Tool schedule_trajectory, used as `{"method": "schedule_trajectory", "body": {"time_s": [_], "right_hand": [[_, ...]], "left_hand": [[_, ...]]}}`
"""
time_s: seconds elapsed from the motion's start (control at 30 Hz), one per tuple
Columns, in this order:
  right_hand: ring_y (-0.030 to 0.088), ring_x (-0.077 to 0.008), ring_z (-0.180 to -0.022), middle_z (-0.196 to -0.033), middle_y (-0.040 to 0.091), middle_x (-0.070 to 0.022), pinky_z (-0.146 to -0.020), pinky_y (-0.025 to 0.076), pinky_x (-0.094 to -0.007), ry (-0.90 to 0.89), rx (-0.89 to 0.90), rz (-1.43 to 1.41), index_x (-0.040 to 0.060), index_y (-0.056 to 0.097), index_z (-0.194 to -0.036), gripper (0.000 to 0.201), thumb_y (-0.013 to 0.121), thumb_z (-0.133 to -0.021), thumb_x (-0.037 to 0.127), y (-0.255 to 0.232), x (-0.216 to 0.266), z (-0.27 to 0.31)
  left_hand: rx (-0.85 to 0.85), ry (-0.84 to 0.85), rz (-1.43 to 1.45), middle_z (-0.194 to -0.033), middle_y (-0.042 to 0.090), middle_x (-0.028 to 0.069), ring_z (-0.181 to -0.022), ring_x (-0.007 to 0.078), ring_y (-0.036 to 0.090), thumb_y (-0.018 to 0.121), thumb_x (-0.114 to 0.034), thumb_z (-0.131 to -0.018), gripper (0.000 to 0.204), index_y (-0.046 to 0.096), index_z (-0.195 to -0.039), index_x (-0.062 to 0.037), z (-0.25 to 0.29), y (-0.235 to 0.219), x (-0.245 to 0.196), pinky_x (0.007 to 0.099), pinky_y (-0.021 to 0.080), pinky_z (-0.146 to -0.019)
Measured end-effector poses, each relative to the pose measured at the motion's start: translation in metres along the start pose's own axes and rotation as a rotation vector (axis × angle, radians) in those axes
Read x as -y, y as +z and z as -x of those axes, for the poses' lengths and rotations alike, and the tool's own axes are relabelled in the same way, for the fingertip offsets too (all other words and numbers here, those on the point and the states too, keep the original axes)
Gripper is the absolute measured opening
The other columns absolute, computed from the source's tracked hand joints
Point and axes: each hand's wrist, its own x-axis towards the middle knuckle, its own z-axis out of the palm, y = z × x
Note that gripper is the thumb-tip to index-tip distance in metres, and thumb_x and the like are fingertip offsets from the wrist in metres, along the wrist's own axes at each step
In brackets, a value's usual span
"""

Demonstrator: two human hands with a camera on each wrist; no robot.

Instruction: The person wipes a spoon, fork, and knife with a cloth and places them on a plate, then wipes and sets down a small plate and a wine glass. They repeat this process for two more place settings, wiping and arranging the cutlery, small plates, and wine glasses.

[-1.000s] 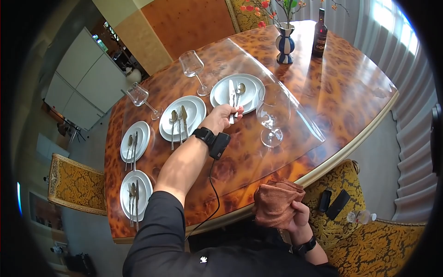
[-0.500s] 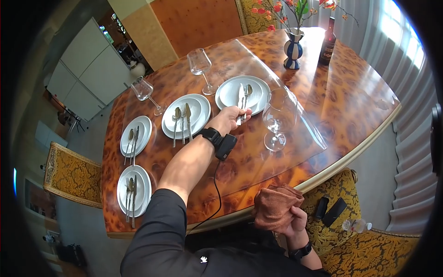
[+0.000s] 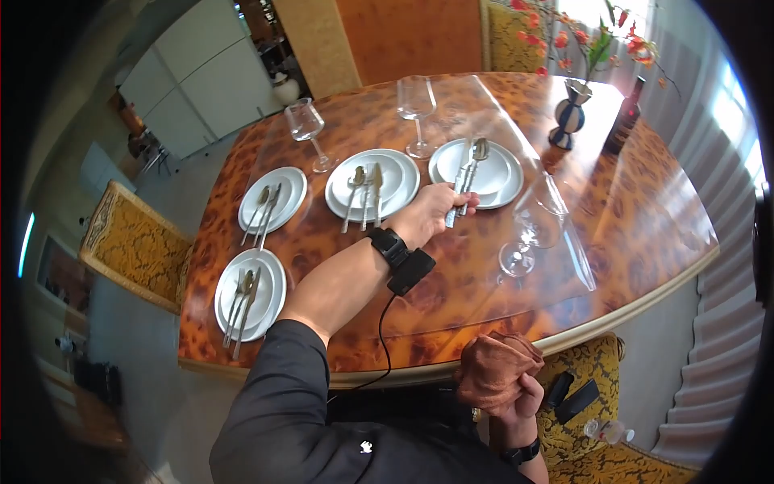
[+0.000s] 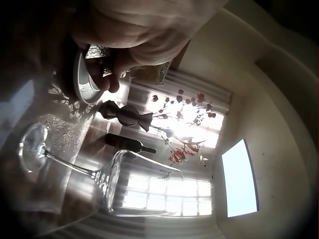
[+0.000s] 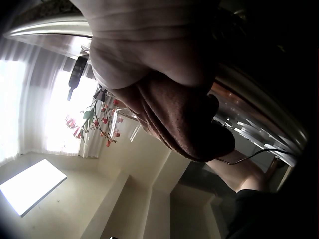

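Note:
My left hand (image 3: pixel 435 211) reaches across the table and pinches the lower handles of the cutlery, among them a spoon (image 3: pixel 481 148), on the far right plate (image 3: pixel 514 179). The upper ends of the cutlery lie on the stacked white plates, with the handles past the near rim. In the left wrist view the hand (image 4: pixel 144 30) covers most of the cutlery. Held up by my right hand (image 3: pixel 526 401) in front of the body is a folded brown cloth (image 3: pixel 496 367). The right wrist view shows this cloth (image 5: pixel 174 117) bunched within the fingers.
A clear wine glass (image 3: pixel 517 260) stands right of my left hand, with two more glasses (image 3: pixel 417 105) behind the plates. Three other plate settings (image 3: pixel 330 198) line the left side. At the back right are a striped vase (image 3: pixel 569 117) with flowers and a dark bottle (image 3: pixel 625 121).
The head view has turned, so the table sits differently in it. My left hand stays at the cutlery handles, which slant more to the right. The right hand still holds the cloth.

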Motion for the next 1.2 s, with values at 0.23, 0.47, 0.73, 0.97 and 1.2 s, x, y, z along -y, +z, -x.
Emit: {"method": "schedule_trajectory", "body": {"time_s": [0.23,0.47,0.73,0.97,1.2], "right_hand": [[0.043,-0.0394,-0.130,-0.140,0.044,-0.0220,-0.110,0.033,-0.0556,0.114,0.012,0.069,0.0014,0.034,-0.143,0.071,0.060,-0.081,0.028,0.001,-0.021,-0.008],[0.048,-0.0378,-0.128,-0.139,0.049,-0.0200,-0.109,0.036,-0.0540,0.188,0.047,0.099,0.0008,0.040,-0.140,0.061,0.057,-0.085,0.022,-0.001,-0.050,-0.032],[0.051,-0.0366,-0.124,-0.135,0.053,-0.0193,-0.107,0.039,-0.0532,0.203,0.096,0.093,0.0003,0.045,-0.136,0.055,0.057,-0.086,0.020,0.016,-0.085,-0.034],[0.051,-0.0369,-0.125,-0.135,0.053,-0.0199,-0.107,0.039,-0.0533,0.196,0.016,0.130,-0.0005,0.045,-0.136,0.055,0.058,-0.087,0.019,0.024,-0.097,-0.033],[0.051,-0.0366,-0.125,-0.136,0.052,-0.0200,-0.107,0.040,-0.0529,0.280,0.003,0.129,-0.0021,0.044,-0.137,0.055,0.057,-0.087,0.019,0.037,-0.109,-0.049]], "left_hand": [[0.051,0.046,0.045,-0.102,0.068,0.0122,-0.088,0.0184,0.068,0.062,-0.004,-0.092,0.020,0.060,-0.112,0.0020,0.208,-0.039,-0.002,0.0328,0.058,-0.080],[-0.085,-0.020,0.053,-0.099,0.070,0.0115,-0.086,0.0165,0.069,0.064,-0.005,-0.092,0.018,0.062,-0.109,0.0007,0.322,-0.092,0.032,0.0309,0.058,-0.078],[-0.123,0.048,0.118,-0.100,0.069,0.0124,-0.087,0.0179,0.069,0.062,-0.003,-0.092,0.020,0.062,-0.111,0.0018,0.355,-0.130,0.037,0.0314,0.058,-0.079],[-0.269,0.224,0.031,-0.095,0.070,0.0130,-0.079,0.0173,0.070,0.066,-0.002,-0.088,0.017,0.065,-0.105,0.0034,0.394,-0.167,0.011,0.0299,0.059,-0.072],[-0.530,0.278,0.042,-0.095,0.071,0.0137,-0.080,0.0171,0.069,0.068,-0.002,-0.087,0.020,0.064,-0.106,0.0043,0.424,-0.209,0.008,0.0305,0.059,-0.072]]}}
